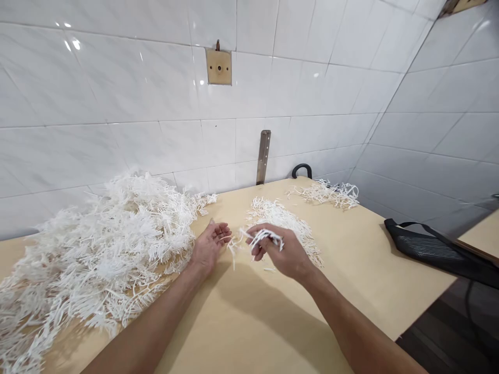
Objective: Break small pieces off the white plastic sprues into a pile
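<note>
Over the middle of the tabletop, my right hand (278, 249) is closed around a small bunch of thin white branching sprigs (267, 237). Their ends poke out over the fingers. My left hand (210, 244) is just to the left, palm turned inward, fingers loosely curled and thumb apart. A single forked white sprig (234, 246) hangs between the hands, close to the left fingertips; whether those fingers touch it is unclear. Behind the right hand lies a flat pile of white sprigs (288, 223). A large tangled heap of white branching pieces (117, 244) rises left of my left hand.
A smaller white cluster (331, 194) lies at the table's back right, near a black curved handle (302, 169). A black mesh item (436, 249) stands at the right edge. A metal strip (264, 156) leans against the tiled wall behind the tan tabletop (249, 332).
</note>
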